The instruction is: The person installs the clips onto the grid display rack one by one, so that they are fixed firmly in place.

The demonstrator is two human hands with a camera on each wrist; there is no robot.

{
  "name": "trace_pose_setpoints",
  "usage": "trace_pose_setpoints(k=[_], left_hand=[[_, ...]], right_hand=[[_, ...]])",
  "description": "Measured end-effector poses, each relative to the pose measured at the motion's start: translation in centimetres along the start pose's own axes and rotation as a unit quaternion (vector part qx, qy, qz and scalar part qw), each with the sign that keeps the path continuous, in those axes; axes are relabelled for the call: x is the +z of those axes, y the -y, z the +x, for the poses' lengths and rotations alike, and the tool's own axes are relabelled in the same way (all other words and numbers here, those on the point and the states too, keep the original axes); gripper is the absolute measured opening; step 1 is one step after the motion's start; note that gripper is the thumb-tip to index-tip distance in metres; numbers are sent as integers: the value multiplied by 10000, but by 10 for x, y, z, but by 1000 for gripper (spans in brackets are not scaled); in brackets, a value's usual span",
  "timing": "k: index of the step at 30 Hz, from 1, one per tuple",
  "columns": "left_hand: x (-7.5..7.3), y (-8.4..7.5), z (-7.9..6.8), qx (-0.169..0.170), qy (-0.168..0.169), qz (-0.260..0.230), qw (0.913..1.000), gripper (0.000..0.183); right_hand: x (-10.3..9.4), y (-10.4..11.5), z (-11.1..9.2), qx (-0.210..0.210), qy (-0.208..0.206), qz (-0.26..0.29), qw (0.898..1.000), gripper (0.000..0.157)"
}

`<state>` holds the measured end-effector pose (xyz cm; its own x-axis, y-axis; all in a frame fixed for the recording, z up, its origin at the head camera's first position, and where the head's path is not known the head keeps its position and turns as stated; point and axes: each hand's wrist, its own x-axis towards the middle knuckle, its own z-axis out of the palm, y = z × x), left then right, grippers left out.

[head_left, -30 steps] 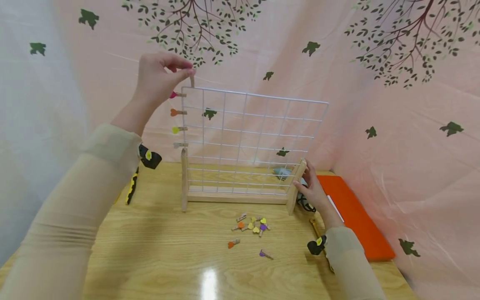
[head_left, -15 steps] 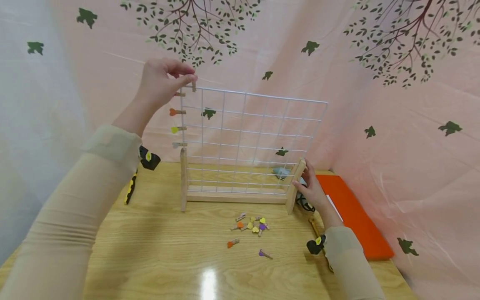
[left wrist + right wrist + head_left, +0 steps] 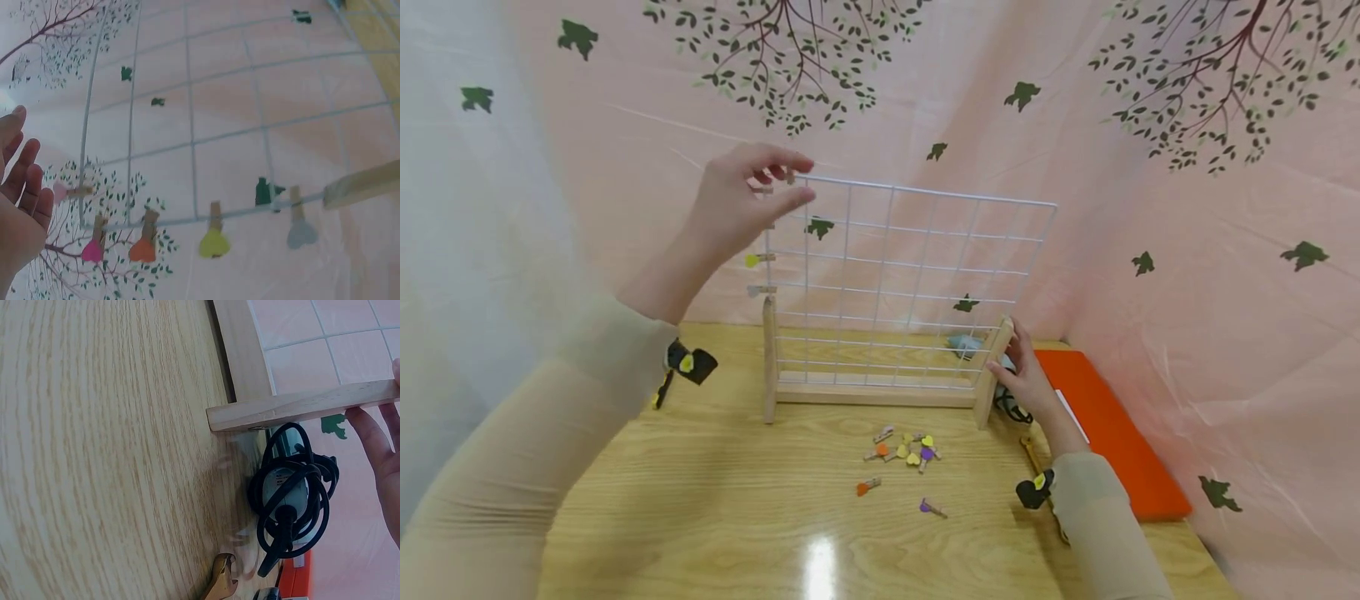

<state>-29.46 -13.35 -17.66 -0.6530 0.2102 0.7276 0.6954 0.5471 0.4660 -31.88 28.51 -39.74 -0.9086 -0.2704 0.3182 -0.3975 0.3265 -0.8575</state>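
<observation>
A white wire grid [image 3: 925, 192] stands in a wooden base [image 3: 872, 394]. My left hand [image 3: 741, 196] is at its top left corner, thumb and fingers spread apart. Just beside that hand, a pale pink heart clothespin [image 3: 60, 192] is clipped on the top wire. Down the left side wire sit magenta [image 3: 92, 250], orange [image 3: 144, 250], yellow [image 3: 215, 242] and grey [image 3: 302, 234] heart clothespins. My right hand [image 3: 1030, 383] grips the right wooden post [image 3: 300, 407] between thumb and fingers. Several loose clothespins [image 3: 913, 459] lie on the table before the base.
Behind the right post lies a grey device with a coiled black cable [image 3: 290, 494]. An orange flat box [image 3: 1120, 442] and a brass-coloured wrench [image 3: 1030, 450] are on the right. A black and yellow object [image 3: 662, 390] lies left. Printed cloth hangs behind the wooden table [image 3: 730, 517].
My left hand has come down and slightly right, set a clothespin onto the top wire and let go of it, its fingers parting. The right hand stays on the post.
</observation>
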Motion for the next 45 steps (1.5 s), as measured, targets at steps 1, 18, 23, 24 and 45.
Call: trace_pose_setpoints(k=[1, 18, 23, 24, 45], left_hand=[[7, -2, -7, 106, 143, -97, 9998, 34], [148, 37, -178, -407, 2575, -745, 9625, 42], [169, 44, -214, -285, 3170, -933, 9434, 44], [172, 44, -219, -253, 3281, -925, 9398, 43], [193, 37, -245, -140, 3389, -555, 9391, 7]], right_hand=[[-1, 0, 0, 13, -4, -1, 10000, 77], [-6, -25, 7, -155, 21, -68, 9999, 80], [-6, -28, 8, -94, -19, -96, 9999, 80], [-6, -26, 7, -65, -26, -94, 9999, 80], [-6, -22, 4, -26, -29, -145, 9999, 80]])
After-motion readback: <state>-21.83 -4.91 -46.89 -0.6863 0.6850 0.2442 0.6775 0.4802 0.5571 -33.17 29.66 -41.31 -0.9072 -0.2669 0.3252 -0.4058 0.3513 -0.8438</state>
